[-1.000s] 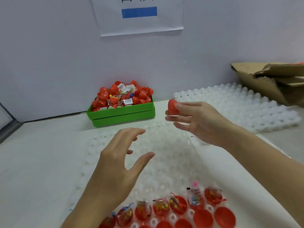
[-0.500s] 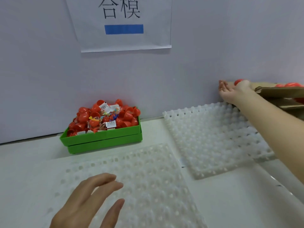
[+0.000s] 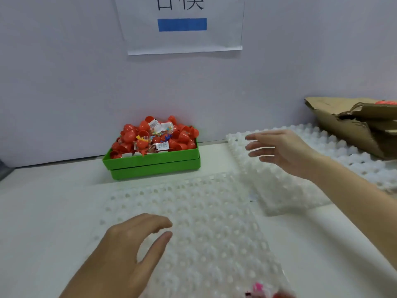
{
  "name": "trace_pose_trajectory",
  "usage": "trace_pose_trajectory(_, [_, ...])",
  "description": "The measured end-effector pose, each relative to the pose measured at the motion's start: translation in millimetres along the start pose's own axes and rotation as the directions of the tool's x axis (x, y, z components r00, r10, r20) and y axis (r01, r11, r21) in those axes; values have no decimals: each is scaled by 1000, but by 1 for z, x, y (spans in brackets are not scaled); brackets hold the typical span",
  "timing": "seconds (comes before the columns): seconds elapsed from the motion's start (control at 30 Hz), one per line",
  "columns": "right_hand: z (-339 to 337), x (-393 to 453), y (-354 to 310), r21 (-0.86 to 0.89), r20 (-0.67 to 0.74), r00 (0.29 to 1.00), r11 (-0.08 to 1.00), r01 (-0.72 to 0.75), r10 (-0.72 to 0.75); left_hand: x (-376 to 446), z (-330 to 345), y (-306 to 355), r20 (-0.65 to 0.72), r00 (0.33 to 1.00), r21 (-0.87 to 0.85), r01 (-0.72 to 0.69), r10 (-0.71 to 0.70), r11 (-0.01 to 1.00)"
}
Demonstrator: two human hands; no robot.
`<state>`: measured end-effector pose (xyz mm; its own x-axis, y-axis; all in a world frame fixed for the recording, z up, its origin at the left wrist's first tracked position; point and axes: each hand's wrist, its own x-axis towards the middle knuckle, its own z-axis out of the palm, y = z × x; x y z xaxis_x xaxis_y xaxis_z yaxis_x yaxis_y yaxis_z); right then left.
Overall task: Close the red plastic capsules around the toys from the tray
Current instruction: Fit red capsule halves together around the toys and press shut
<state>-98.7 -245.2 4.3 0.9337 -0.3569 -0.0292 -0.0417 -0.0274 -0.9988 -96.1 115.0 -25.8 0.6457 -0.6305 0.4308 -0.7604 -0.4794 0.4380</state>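
Pale wall [image 3: 64, 82] and white tabletop [image 3: 43, 211] frame our work; a paper sign [image 3: 182, 24] hangs above. Before us lies the dimpled white tray [image 3: 204, 222], its pockets meant to seat capsule halves, with a few toys and red capsules [image 3: 266, 292] just showing at its near edge. A second tray [image 3: 354, 153] waits beside a torn cardboard box [image 3: 354, 125]. The green bin [image 3: 154, 163] keeps a heap of red capsule halves and bagged toys. Our right hand [image 3: 281, 149] hovers relaxed and empty; our left hand [image 3: 129, 250] hangs loosely curved, holding nothing.
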Motion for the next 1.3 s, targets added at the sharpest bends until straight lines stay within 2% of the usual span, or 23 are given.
trace_pose_trajectory(0.1, [25,-40,0,-375,156,978,908,185,-135,-5,-3,0,91,991,0,99,-99,995])
trace_pose_trajectory(0.17, [37,-66,-3,-515,246,953,809,283,-177,-6,-4,2,124,984,25,128,-130,992])
trace_pose_trajectory(0.33, [54,-116,5,-533,320,924,766,360,-211,-7,-2,3,155,976,38,150,-154,988])
trace_pose_trajectory(0.53, [52,-142,13,-457,328,915,809,371,-234,-8,-1,2,157,977,34,144,-148,989])
trace_pose_trajectory(0.77, [30,-151,-3,-568,519,854,733,373,-33,-5,-3,6,132,985,74,104,-113,992])
trace_pose_trajectory(1.1, [28,-163,-8,-667,652,713,644,375,259,-6,1,12,100,992,113,71,-82,991])
trace_pose_trajectory(1.3, [38,-171,-4,-752,588,763,529,394,268,-7,-1,15,118,987,124,91,-106,988])
